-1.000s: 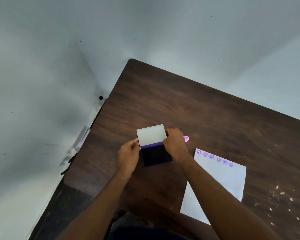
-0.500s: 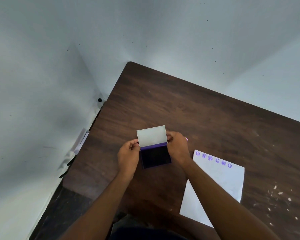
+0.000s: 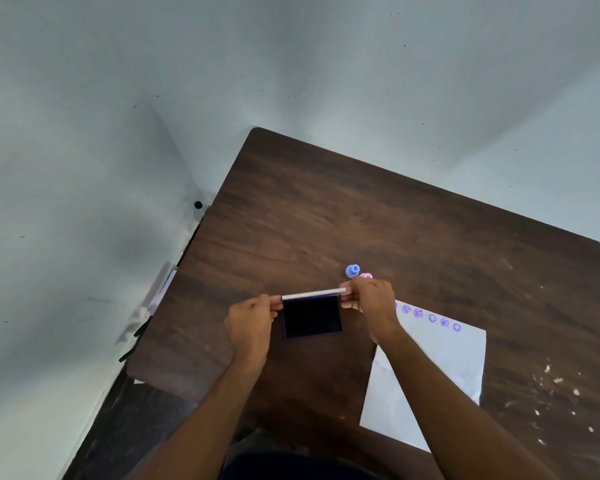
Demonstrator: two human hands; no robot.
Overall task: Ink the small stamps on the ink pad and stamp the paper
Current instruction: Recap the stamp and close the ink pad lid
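Now both hands, left (image 3: 249, 328) and right (image 3: 370, 304), pinch the lid (image 3: 313, 294) ends above the ink pad (image 3: 311, 316).

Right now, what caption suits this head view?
Both hands, left and right, pinch the ink pad's lid beside the stamped paper.

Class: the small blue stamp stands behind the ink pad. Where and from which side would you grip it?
Grip the blue stamp by its narrow knob on top, coming straight down from above. It stands upright on its wider base, and the pink stamp crowds its right side.
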